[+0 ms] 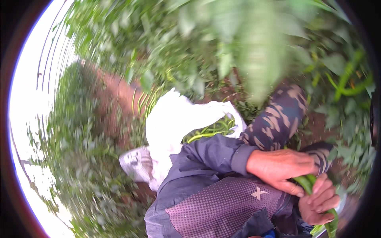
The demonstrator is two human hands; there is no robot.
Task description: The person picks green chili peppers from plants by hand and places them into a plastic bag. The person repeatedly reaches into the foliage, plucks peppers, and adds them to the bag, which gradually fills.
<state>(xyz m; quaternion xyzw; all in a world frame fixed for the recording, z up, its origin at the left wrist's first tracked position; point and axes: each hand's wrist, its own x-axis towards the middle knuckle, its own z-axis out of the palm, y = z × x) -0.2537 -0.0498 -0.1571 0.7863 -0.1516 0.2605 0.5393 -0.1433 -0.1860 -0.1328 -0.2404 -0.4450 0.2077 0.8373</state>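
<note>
My left hand [281, 168] comes in from the left in a dark sleeve, palm down, with its thumb and fingers around the upper part of several long green chili peppers [305, 183]. Just below it, my right hand [318, 200] is curled around the same peppers, and their lower ends stick out beneath the fist. How many there are cannot be made out. An opened white sack [166, 125] stands beside my left arm. More long green peppers [214, 129] show in its mouth.
Camouflage trouser legs [273, 119] bend beyond the sack. Blurred pepper plants [184, 44] crowd the top, with large leaves close to the camera. Peppers hang on plants at right [348, 80]. A bare soil path [114, 89] runs leftward between rows. Woven sacking [137, 163] lies beside the white sack.
</note>
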